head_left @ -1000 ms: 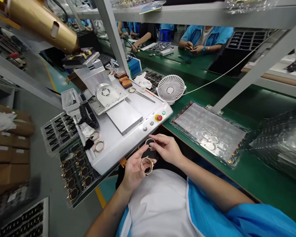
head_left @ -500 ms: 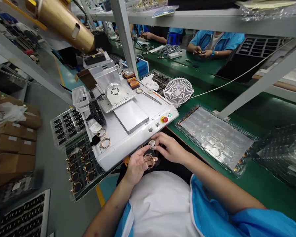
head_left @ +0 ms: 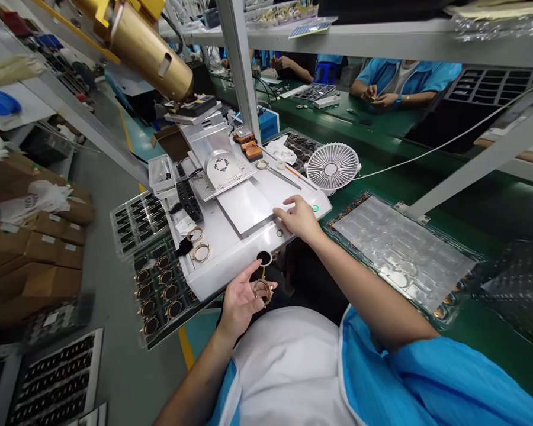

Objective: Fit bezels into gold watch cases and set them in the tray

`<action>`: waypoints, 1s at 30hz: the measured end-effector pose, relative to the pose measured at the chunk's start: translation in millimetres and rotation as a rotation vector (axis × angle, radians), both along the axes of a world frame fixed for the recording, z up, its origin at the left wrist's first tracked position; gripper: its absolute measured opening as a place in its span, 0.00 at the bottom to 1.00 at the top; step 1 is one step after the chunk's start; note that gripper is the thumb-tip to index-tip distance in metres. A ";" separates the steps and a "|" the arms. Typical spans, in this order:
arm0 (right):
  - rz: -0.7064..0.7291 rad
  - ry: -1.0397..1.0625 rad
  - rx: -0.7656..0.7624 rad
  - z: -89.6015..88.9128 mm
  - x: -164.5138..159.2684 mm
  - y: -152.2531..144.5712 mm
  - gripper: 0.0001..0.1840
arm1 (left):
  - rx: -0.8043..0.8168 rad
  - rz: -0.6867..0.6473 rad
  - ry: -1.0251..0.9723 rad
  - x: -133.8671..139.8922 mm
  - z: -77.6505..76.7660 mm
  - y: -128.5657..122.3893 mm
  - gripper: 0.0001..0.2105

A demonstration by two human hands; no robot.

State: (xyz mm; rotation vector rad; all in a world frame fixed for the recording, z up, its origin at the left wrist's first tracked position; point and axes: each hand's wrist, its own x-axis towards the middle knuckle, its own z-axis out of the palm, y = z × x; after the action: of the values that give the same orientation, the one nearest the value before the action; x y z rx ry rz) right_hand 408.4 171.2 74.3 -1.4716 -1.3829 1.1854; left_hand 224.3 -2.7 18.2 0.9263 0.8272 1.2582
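My left hand (head_left: 240,300) is closed around a gold watch case ring (head_left: 256,290). At its index fingertip is a small round disc (head_left: 264,258), black-faced with a pale rim. My right hand (head_left: 301,221) lies over the front panel of the white machine (head_left: 224,269), fingers apart, with nothing visible in them. It covers the red button; a green-lit button (head_left: 315,208) and a grey button (head_left: 279,233) show beside it. Two more gold rings, the nearer one (head_left: 201,253) and the farther one (head_left: 195,234), rest on the machine's left side.
A tray of round gold-rimmed parts (head_left: 169,290) stands at the left. Tweezers (head_left: 285,177) and a white fan (head_left: 333,168) are behind the panel. A plastic-covered tray (head_left: 404,248) lies at the right. A gold cylinder (head_left: 155,53) overhangs the machine; co-workers sit opposite.
My right hand has left the small disc and moved up and forward onto the front panel. The disc stays at my left fingertips, now showing its black face. The view has shifted slightly.
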 end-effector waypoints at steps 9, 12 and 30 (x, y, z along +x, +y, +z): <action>0.261 0.554 -0.203 -34.0 10.8 -100.6 0.29 | 0.522 -0.099 0.884 17.8 -12.7 4.9 0.53; 0.173 0.632 -0.201 -32.7 15.0 -100.3 0.25 | 0.589 -0.183 0.934 22.1 -10.7 9.9 0.52; 0.292 0.547 -0.285 -30.5 29.3 -94.0 0.26 | 0.757 -0.157 1.191 10.2 -10.9 12.4 0.44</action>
State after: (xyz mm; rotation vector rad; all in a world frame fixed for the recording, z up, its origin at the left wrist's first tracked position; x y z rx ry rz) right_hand 437.7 77.2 43.9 -1.0209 -1.0947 1.8680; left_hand 234.6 9.7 7.4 2.4120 1.1308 0.7783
